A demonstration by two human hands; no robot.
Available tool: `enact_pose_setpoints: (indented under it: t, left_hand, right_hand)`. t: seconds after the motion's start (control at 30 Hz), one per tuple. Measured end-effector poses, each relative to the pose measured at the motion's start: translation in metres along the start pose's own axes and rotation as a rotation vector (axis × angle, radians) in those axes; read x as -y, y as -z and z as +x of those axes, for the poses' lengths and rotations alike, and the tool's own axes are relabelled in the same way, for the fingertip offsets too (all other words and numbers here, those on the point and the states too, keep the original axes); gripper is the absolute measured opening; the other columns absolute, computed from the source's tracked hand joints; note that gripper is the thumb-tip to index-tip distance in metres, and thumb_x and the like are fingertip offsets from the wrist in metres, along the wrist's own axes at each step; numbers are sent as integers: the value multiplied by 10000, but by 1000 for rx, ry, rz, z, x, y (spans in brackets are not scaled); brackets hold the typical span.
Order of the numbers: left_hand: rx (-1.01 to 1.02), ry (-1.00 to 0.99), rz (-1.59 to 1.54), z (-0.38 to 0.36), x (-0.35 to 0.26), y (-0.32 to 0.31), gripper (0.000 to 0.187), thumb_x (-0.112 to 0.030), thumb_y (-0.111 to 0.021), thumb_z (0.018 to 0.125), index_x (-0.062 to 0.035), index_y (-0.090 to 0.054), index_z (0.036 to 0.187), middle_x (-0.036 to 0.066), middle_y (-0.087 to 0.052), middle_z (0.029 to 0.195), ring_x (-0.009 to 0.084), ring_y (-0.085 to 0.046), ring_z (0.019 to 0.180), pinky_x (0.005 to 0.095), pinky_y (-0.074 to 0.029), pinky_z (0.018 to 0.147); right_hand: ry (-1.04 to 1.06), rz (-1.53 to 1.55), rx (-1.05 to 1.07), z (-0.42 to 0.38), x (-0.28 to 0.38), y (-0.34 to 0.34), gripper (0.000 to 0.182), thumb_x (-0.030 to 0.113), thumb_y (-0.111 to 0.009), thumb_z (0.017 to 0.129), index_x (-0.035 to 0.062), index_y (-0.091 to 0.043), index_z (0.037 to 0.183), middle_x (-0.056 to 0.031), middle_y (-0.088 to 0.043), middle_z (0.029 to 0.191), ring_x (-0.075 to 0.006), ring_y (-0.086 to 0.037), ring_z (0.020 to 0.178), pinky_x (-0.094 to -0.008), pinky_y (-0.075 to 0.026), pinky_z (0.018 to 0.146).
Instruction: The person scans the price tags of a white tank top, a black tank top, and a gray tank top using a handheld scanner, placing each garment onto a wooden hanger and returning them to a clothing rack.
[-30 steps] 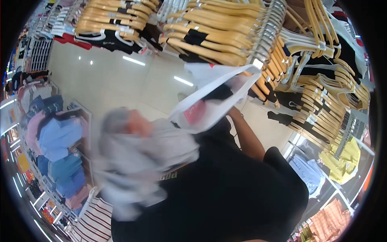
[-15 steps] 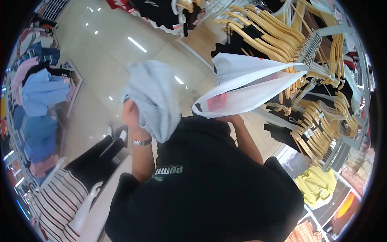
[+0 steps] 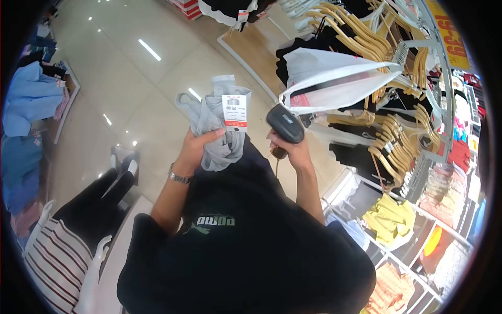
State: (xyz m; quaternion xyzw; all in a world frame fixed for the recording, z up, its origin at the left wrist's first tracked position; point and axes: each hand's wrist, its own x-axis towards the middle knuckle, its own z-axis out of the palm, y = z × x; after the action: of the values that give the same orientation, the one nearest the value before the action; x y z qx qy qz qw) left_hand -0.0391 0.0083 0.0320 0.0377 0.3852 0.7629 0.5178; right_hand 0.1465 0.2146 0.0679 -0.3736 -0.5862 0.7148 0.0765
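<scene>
My left hand (image 3: 194, 149) is closed around a bunched light grey garment (image 3: 209, 112), its thumb lying across the cloth near the tag. A white price tag (image 3: 235, 111) with a barcode and a red strip faces up on the garment. In my right hand (image 3: 295, 153) is a black barcode scanner (image 3: 285, 124) with a cord hanging below it. Its head points toward the tag, with a gap between the two. Just beyond the scanner, a white plastic bag (image 3: 324, 70) with red print hangs by its handles from the rack.
Wooden hangers (image 3: 366, 44) crowd the metal rack at right. Below them, a white-framed shelf holds folded clothes, including a yellow garment (image 3: 389, 217). At lower left stands a mannequin in a striped top (image 3: 57, 264). Blue garments (image 3: 31, 97) lie on a left-side display.
The barcode scanner now shows in my right hand, which was behind the bag. The grey garment has moved right and its price tag is turned into view. The camera view has shifted.
</scene>
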Motion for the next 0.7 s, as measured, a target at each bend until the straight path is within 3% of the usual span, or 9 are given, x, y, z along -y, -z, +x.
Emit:
enact_pose_setpoints:
  t: [0.07, 0.23, 0.3, 0.4, 0.43, 0.53, 0.6, 0.7]
  left_hand:
    - [47, 93, 20, -8, 11, 10, 543, 0, -628, 877, 30, -467, 1395, 101, -611, 1286, 205, -588, 1177, 334, -470, 998]
    - [181, -33, 218, -18, 40, -14, 538, 13, -599, 852, 16, -485, 1379, 98, -593, 1303, 209, -541, 1209, 328, -435, 1019]
    - [431, 190, 588, -20, 47, 0, 505, 52, -530, 828, 0, -541, 1331, 101, -613, 1266, 240, -564, 1162, 360, -441, 994]
    - [578, -84, 898, -18, 64, -17, 447, 42, -509, 830, 19, -557, 1273, 165, -623, 1210, 313, -590, 1122, 396, -454, 962]
    - [594, -228, 960, -19, 67, -25, 384, 29, -509, 841, 36, -565, 1221, 223, -613, 1190, 401, -586, 1104, 432, -472, 935]
    - [706, -386, 1224, -19, 86, -25, 332, 4, -534, 862, 27, -573, 1191, 233, -619, 1173, 443, -580, 1079, 468, -477, 906]
    - [733, -245, 1187, -26, 98, -31, 314, -7, -540, 873, 23, -573, 1184, 237, -623, 1164, 452, -581, 1065, 477, -477, 898]
    - [784, -105, 1215, -37, 112, -41, 312, -17, -539, 889, 23, -569, 1197, 239, -630, 1147, 454, -583, 1045, 478, -476, 894]
  right_hand:
    - [51, 92, -92, -18, -11, -5, 257, 7, -767, 831, -20, -672, 1069, -84, -706, 946, -145, -664, 745, -289, -537, 682]
    - [78, -72, -84, -62, 3, -52, 326, 76, -803, 838, -21, -665, 1117, -71, -714, 962, -105, -644, 796, -262, -529, 730]
    - [35, -96, -130, -72, -3, -65, 342, 97, -814, 835, -22, -668, 1121, -60, -721, 960, -102, -643, 829, -264, -527, 754]
    - [-49, -57, -180, -79, -13, -65, 356, 117, -824, 829, -25, -677, 1120, -51, -728, 953, -106, -641, 850, -274, -525, 775]
    - [-28, -71, -204, -82, -16, -63, 356, 126, -829, 825, -23, -683, 1113, -46, -728, 943, -104, -637, 839, -275, -523, 769]
    - [-63, -163, -268, -94, -21, -49, 322, 102, -830, 812, -15, -682, 1073, -41, -700, 925, -96, -620, 765, -265, -509, 683]
    - [-60, -155, -305, -104, -29, -37, 323, 86, -828, 805, -12, -679, 1075, -43, -690, 937, -100, -619, 769, -269, -508, 676]
    - [-15, -22, -345, -121, -57, -14, 412, 78, -832, 791, -10, -678, 1162, -56, -704, 1010, -132, -634, 909, -300, -521, 804]
